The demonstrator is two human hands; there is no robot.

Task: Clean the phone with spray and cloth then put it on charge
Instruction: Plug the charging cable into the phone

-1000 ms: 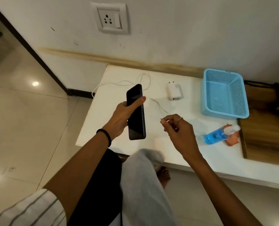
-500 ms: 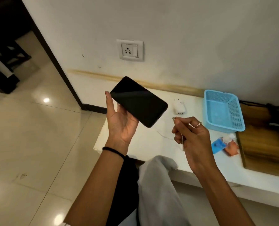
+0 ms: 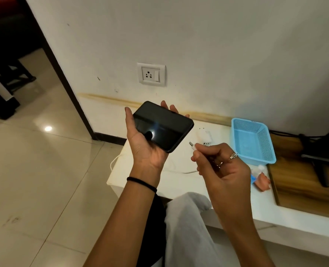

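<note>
Phone [image 3: 162, 126]: cradled screen-up in left hand [image 3: 144, 143], above the surface's [image 3: 179, 186] left edge. Cable plug [image 3: 192, 146]: pinched in right hand [image 3: 220, 166], at phone's 4 o'clock, apart. Blue basket [image 3: 236, 149]: by the wall, at 3 o'clock.

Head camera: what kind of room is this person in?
Probably a room in a home. There is a wall socket on a plain white wall, a low white table holding a blue basket and a charger plug, and a shiny tiled floor.
</note>
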